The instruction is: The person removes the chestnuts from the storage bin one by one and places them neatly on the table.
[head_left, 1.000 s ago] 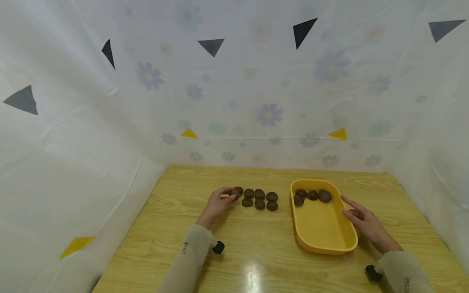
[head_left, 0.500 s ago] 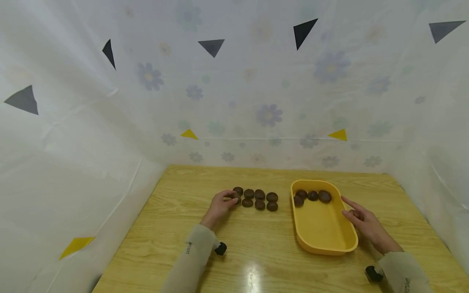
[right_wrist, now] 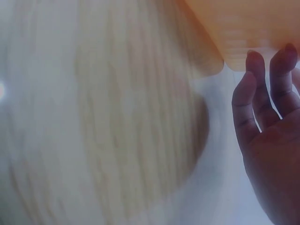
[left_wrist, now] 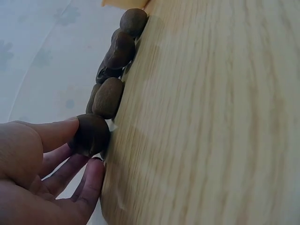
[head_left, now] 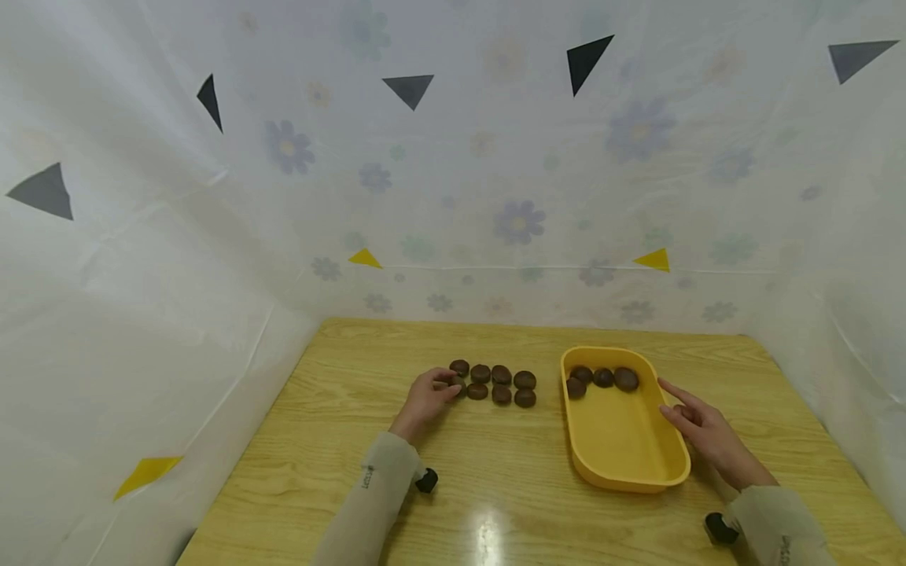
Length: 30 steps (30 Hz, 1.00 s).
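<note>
My left hand [head_left: 426,395] pinches a dark brown, rounded, chestnut-like piece [left_wrist: 90,135] between thumb and fingers at the left end of two short rows. The piece is low at the table, partly covered by the fingers in the head view. Beside it lie several similar brown pieces [head_left: 502,394], close together; the back row's leftmost piece [head_left: 459,367] sits just behind it. My right hand [head_left: 715,440] is at the right side of a yellow tray [head_left: 626,472], its extended fingers touching the tray wall. Several brown pieces [head_left: 626,379] sit at the tray's far end.
The wood-grain table [head_left: 495,456] runs back to a pale flowered curtain [head_left: 524,189] stuck with dark and yellow triangles. Bare tabletop shows between the rows and the tray. Each wrist carries a small black device [head_left: 426,480].
My left hand has brought its brown piece slightly nearer the front, from beside the back row's leftmost piece to the front row's left end. My right hand and the tray stay put.
</note>
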### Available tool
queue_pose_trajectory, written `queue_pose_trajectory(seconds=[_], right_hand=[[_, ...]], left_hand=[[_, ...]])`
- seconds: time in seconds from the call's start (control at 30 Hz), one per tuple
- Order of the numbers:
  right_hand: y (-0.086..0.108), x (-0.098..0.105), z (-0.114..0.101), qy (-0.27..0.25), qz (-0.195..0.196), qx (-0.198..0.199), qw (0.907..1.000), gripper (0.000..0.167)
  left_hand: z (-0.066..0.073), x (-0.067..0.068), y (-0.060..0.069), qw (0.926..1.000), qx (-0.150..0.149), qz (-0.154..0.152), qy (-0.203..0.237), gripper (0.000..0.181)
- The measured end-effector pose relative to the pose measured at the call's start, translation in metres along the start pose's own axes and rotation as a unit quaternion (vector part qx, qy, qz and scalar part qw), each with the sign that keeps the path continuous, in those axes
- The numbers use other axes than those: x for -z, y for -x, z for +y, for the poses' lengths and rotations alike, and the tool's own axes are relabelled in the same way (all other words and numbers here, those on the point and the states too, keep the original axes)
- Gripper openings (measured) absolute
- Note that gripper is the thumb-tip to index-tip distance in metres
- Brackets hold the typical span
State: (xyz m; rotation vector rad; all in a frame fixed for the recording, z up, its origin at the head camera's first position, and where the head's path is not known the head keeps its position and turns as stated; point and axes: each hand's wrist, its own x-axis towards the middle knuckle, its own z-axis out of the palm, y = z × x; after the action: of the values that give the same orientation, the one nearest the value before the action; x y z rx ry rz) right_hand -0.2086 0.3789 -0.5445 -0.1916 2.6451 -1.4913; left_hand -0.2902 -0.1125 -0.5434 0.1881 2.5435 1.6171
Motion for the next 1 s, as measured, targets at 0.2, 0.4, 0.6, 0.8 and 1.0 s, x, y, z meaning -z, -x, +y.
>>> queue_pose_trajectory(seconds=[0.2, 0.4, 0.6, 0.8, 1.0], right_hand=[[-0.001, 0.001, 0.000, 0.009, -0.003, -0.008, 0.9999, 0.066], [0.000, 0.001, -0.001, 0.013, -0.003, -0.010, 0.9999, 0.066], [0.001, 0.000, -0.002, 0.009, -0.005, -0.012, 0.9999, 0.066], [0.000, 0.000, -0.001, 0.009, -0.003, -0.014, 0.9999, 0.066], [0.000, 0.000, 0.000, 0.006, 0.001, -0.010, 0.9999, 0.066]], left_hand=[[0.001, 0.002, 0.002, 0.9998, 0.015, 0.014, 0.005, 0.033], [-0.001, 0.006, 0.003, 0.9999, 0.014, 0.010, 0.002, 0.034], [-0.001, 0.009, 0.002, 0.9998, 0.017, 0.003, 0.012, 0.036], [0.004, 0.012, 0.001, 0.9993, 0.014, 0.020, 0.028, 0.037], [0.013, 0.016, -0.001, 0.9986, -0.013, 0.036, 0.036, 0.035]])
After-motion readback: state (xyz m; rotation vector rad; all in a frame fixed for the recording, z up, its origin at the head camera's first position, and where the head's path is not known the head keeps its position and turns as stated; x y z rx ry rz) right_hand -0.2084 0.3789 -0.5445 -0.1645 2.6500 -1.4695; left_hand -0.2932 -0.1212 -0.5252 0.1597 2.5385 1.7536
